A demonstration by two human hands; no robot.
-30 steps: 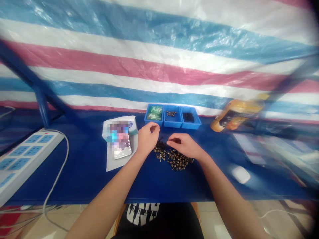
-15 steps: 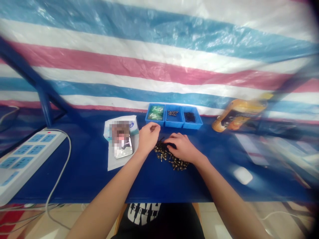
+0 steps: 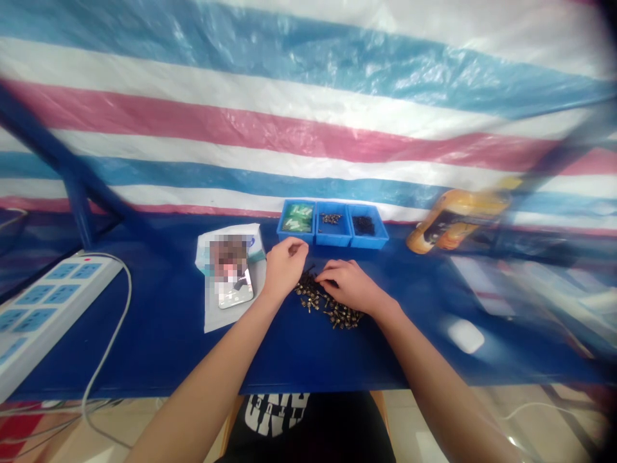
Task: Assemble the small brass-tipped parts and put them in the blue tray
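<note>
My left hand (image 3: 285,265) is closed, with thumb and fingers curled together just in front of the blue bins; whatever lies inside it is hidden. My right hand (image 3: 348,283) is bent in a pinch, its fingertips touching the dark top of a pile of small black and brass-coloured metal parts (image 3: 343,315). These parts look like little screws or fittings, too small to name surely. If a part is between the right fingertips, I cannot make it out. The pile spreads over the blue table (image 3: 299,360) between and below my hands.
Behind my hands stand three joined bins: one with green and white pieces (image 3: 297,218), one with small metal parts (image 3: 331,218), one with black parts (image 3: 364,225). Left are a phone (image 3: 236,292) on paper and a power strip (image 3: 53,296). Right are an orange bottle (image 3: 443,218) and a white case (image 3: 466,335).
The right hand's thumb and fingers have drawn closer together at the pile. My left hand stays curled in nearly the same place. The whole view has shifted slightly.
</note>
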